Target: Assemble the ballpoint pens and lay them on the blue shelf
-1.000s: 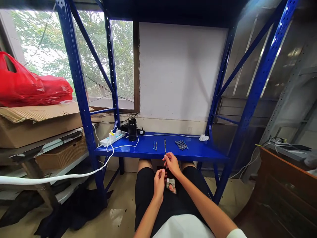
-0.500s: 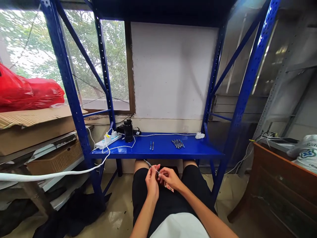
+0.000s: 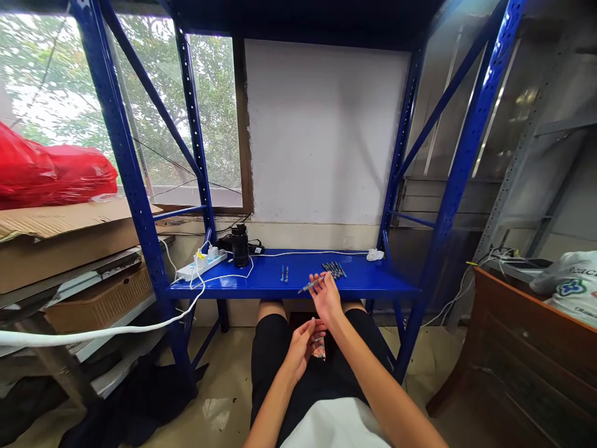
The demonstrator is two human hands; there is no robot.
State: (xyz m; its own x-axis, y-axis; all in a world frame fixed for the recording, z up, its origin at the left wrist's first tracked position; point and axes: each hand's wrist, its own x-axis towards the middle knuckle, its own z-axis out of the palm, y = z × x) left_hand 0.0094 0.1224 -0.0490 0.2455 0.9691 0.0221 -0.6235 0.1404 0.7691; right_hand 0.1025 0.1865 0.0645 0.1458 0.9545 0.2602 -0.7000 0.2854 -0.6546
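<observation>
A slim pen point(image 3: 308, 287) is held in my right hand point(image 3: 328, 301), its end pointing left over the front edge of the blue shelf. Behind that hand lies a bunch of several pens point(image 3: 334, 269) on the shelf, dark with some blue. Two more pens point(image 3: 284, 274) lie side by side further left. My left hand point(image 3: 301, 350) is low above my lap, fingers loosely curved and apart, with nothing visible in it. Just beside its fingers a pink and orange patterned item point(image 3: 319, 350) shows, partly hidden.
On the blue shelf point(image 3: 265, 281) stand a black bottle point(image 3: 240, 246) and a white power strip point(image 3: 200, 266) with cords. A crumpled white piece point(image 3: 374, 254) lies at the right. Blue uprights flank the shelf; a wooden chair point(image 3: 527, 348) is at right.
My hands have come apart. The right has risen forward to the shelf edge with the pen, out of the left hand. My left hand has shifted slightly lower and right.
</observation>
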